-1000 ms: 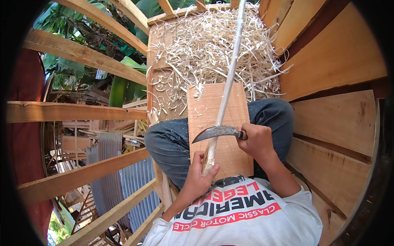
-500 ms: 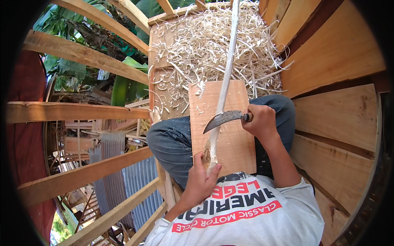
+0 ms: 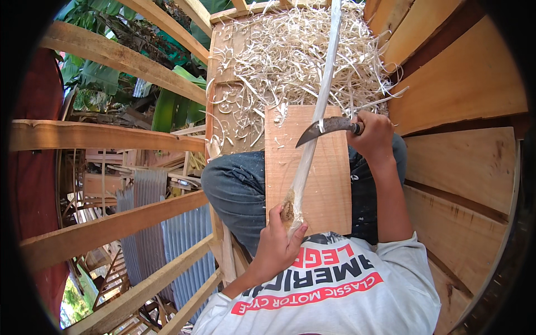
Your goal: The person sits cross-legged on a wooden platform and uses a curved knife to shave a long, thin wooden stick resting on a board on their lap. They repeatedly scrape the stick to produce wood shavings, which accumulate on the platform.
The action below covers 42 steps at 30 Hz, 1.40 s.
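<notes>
My left hand is wrapped round the brown, bark-patched near end of a long pale wooden stick. The stick slants away from me over a flat wooden board that lies across my lap, and its far end runs out at the top of the picture. My right hand grips the short dark handle of a curved knife. The blade lies across the stick beyond its middle, its tip pointing left, with a small pale curl of wood at the edge.
A thick heap of pale wood shavings covers the floor ahead. Wooden slats form an open railing on my left, with corrugated metal sheets and banana leaves beyond. A plank wall stands close on my right.
My right hand has pushed the knife forward along the stick, away from my left hand. The stick's far end has swung slightly right in the picture. My left hand keeps its hold.
</notes>
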{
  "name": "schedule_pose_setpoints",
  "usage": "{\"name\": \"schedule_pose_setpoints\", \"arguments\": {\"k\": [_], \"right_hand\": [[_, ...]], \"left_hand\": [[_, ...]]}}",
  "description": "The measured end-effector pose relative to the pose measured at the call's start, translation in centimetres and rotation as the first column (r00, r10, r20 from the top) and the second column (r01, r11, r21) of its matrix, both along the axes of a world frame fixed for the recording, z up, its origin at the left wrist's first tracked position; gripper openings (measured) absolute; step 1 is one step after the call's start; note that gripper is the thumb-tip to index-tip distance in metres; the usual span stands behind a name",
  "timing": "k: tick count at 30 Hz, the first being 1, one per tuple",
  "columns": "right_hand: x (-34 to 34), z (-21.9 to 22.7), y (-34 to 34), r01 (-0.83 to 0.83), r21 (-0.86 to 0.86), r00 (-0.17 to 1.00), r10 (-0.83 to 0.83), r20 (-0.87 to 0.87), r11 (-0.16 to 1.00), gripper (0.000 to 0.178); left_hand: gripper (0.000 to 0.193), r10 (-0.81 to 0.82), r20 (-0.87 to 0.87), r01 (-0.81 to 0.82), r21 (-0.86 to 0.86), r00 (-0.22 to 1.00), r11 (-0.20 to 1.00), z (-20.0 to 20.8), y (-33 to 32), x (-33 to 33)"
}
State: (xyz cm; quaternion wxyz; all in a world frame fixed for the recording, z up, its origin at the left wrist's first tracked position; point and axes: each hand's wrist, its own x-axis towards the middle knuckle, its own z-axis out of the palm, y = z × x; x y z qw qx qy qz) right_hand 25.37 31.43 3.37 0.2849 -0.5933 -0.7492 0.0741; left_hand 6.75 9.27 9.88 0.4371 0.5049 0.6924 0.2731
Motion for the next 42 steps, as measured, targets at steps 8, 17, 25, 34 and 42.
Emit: {"name": "schedule_pose_setpoints", "arguments": {"k": [8, 17, 25, 34, 42], "right_hand": [[5.1, -0.2, 7.4, 0.330, -0.326, 0.921, -0.379, -0.096, 0.886, 0.031], [1.0, -0.2, -0.5, -0.055, -0.314, 0.984, -0.002, -0.179, 0.948, 0.032], [-3.1, 1.3, -6.1, -0.218, -0.270, 0.968, 0.173, -0.180, 0.938, 0.020], [0.1, -3.6, 1.9, 0.146, -0.174, 0.958, -0.183, -0.221, 0.974, 0.031], [5.4, 0.8, 6.6, 0.217, -0.363, 0.926, -0.309, -0.218, 0.906, 0.036]], "left_hand": [[0.053, -0.059, 0.070, 0.062, -0.042, 0.996, 0.997, -0.5, -1.4, 0.5], [0.042, 0.171, 0.555, -0.142, -0.094, 0.814, 0.985, -2.4, 0.4, -2.8], [0.042, 0.083, 0.526, -0.073, -0.040, 0.846, 0.997, -1.9, 1.2, -1.9], [0.038, -0.071, 0.321, 0.093, -0.055, 0.944, 0.994, -1.1, 0.3, -0.4], [0.048, 0.025, 0.693, 0.123, -0.164, 0.721, 0.979, -1.6, -0.4, 0.0]]}}
